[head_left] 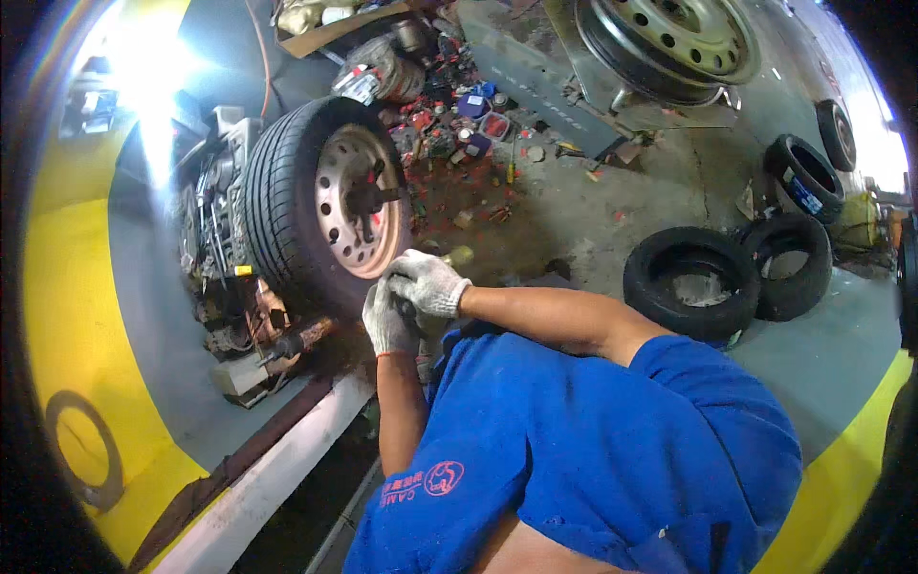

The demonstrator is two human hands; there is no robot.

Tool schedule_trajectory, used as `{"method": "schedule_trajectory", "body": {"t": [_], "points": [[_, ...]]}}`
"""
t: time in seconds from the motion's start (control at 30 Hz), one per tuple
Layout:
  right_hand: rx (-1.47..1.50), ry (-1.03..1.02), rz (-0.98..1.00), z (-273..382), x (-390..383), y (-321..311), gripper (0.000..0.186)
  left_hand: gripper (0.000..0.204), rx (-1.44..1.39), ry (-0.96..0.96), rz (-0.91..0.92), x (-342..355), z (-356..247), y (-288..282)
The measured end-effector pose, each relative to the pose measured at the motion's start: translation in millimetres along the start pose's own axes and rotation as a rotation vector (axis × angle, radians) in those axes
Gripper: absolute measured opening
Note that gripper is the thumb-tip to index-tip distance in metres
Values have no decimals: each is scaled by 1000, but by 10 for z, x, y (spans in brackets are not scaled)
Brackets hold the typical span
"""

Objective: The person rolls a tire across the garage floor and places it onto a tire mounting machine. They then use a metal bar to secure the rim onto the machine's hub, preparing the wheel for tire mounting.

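Observation:
My left hand (387, 320), in a white knit glove with an orange cuff, is closed near the lower right edge of an upright wheel. My right hand (430, 282), gloved the same way, is closed just above and against it. A yellowish rounded end (460, 256) sticks out beside my right hand; the rest of that thing is hidden. Something dark shows between the two gloves, too small to name. The wheel's black tire (273, 196) surrounds a pale steel rim (356, 196) with round holes. A dark clamp (368, 201) sits at the rim's center.
Greasy machinery (215, 220) stands left of the tire. Small bottles, caps and scraps (478, 124) litter the area beyond the wheel. Another steel wheel (669, 43) lies at the far right. Loose tires (688, 282) rest on the floor at right. A white beam (277, 464) runs along the lower left.

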State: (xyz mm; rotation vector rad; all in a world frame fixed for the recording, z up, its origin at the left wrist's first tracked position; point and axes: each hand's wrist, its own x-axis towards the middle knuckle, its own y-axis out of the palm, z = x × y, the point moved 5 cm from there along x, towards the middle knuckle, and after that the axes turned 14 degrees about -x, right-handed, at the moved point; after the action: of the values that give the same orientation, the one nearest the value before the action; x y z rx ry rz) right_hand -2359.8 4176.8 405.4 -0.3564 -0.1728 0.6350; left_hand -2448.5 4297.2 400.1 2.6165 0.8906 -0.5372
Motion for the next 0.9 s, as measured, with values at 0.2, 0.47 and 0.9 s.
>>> {"method": "schedule_trajectory", "body": {"t": [0.2, 0.47, 0.9], "points": [[171, 253, 148, -171, -47, -1103, 55, 18, -252, 31, 28, 381, -87, 1335], [-140, 433, -121, -1312, -155, -2173, 38, 22, -180, 46, 368, 692, 239, 3142], [217, 940, -487, -1368, -1138, -3353, 30, 22, -334, -62, 199, 1963, -293, 3478]]}}
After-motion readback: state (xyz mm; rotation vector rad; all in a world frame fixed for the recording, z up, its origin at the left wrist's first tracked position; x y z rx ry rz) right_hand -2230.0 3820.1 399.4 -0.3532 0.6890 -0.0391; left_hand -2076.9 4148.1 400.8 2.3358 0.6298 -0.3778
